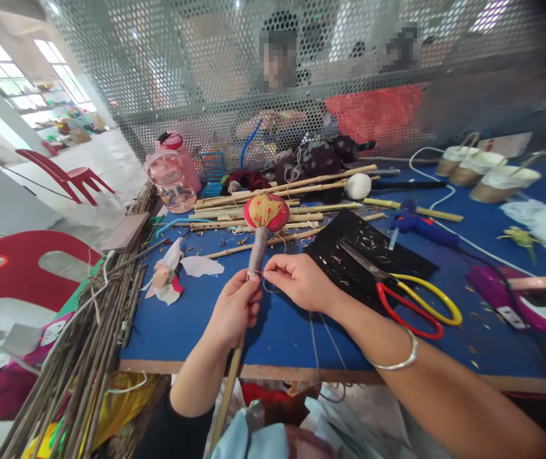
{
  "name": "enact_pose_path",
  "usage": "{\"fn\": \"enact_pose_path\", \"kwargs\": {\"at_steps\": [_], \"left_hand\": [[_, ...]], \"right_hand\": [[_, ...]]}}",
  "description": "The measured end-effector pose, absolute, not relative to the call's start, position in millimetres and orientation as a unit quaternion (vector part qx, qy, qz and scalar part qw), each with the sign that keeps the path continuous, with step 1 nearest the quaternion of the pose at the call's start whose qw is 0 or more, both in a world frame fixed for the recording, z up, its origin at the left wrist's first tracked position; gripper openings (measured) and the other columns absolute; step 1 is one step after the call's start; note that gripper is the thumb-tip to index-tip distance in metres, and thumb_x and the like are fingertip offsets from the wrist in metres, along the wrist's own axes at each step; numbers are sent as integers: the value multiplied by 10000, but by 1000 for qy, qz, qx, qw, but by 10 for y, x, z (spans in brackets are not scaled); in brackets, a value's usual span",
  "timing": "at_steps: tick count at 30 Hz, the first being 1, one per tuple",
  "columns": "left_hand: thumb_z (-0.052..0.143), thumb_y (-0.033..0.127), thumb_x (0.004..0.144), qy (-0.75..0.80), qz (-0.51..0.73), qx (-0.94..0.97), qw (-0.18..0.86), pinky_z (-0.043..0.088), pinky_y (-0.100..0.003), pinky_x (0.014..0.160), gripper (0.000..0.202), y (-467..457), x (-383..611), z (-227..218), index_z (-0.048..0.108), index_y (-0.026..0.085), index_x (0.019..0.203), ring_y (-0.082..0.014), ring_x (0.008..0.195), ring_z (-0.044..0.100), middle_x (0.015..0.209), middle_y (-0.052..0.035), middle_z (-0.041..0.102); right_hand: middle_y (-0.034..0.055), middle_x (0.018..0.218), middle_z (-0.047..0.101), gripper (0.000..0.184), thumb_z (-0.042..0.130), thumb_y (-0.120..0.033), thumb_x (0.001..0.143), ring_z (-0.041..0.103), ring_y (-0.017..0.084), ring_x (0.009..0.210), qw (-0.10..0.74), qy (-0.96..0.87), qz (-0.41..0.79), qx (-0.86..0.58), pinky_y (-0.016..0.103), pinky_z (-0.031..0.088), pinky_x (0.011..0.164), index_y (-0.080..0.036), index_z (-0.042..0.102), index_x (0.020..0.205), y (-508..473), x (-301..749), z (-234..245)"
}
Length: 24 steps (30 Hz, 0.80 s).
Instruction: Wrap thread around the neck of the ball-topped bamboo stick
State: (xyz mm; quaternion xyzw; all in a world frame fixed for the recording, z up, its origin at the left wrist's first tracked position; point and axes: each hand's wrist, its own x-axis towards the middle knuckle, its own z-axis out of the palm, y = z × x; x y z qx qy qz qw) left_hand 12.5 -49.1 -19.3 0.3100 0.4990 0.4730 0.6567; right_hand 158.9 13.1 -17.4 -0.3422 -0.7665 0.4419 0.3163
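My left hand (233, 311) is closed around a thin wooden stick (229, 389) that stands upright over the blue table (282, 331). The stick is wrapped in grey thread (256, 252) near the top and carries a round red and yellow fabric head (266, 212). My right hand (300, 279) pinches a thin thread (266, 275) right beside the stick, just above my left fingers. The thread hangs down over the table's front edge. A silver bangle (400, 362) circles my right wrist.
Scissors with red and yellow handles (414, 303) lie on a black sheet (373, 252) to the right. Bamboo sticks (292, 197), a blue glue gun (419, 224), a pink bottle (177, 169) and fabric scraps (170, 277) cover the table. Twigs (86, 357) line the left edge. People sit behind a mesh screen (273, 89).
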Motion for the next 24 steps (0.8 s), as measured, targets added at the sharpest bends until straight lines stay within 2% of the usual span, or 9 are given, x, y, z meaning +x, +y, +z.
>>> {"fn": "enact_pose_path", "kwargs": {"at_steps": [8,18,24], "left_hand": [[650,468,737,474,470,297,683,151,-102,322,357,-530,123,-174,419,209,823,-8,365,206,543,113,313],[617,396,792,396,462,270,747,116,-86,319,269,-543,78,-135,441,199,843,-6,385,97,530,116,243],[575,392,824,367,450,257,773,128,-87,302,236,-558,60,-167,448,194,843,-13,395,65,533,112,219]], "right_hand": [[-43,537,434,216,566,-348,793,362,88,495,320,-714,523,-339,223,279,471,-153,567,700,142,1583,-147],[5,611,562,207,590,-349,773,452,112,554,322,-690,567,-315,241,333,520,-154,598,703,156,1575,-147],[16,636,602,266,661,-412,735,472,113,557,319,-676,593,-299,237,345,503,-167,571,683,198,1588,-158]]}}
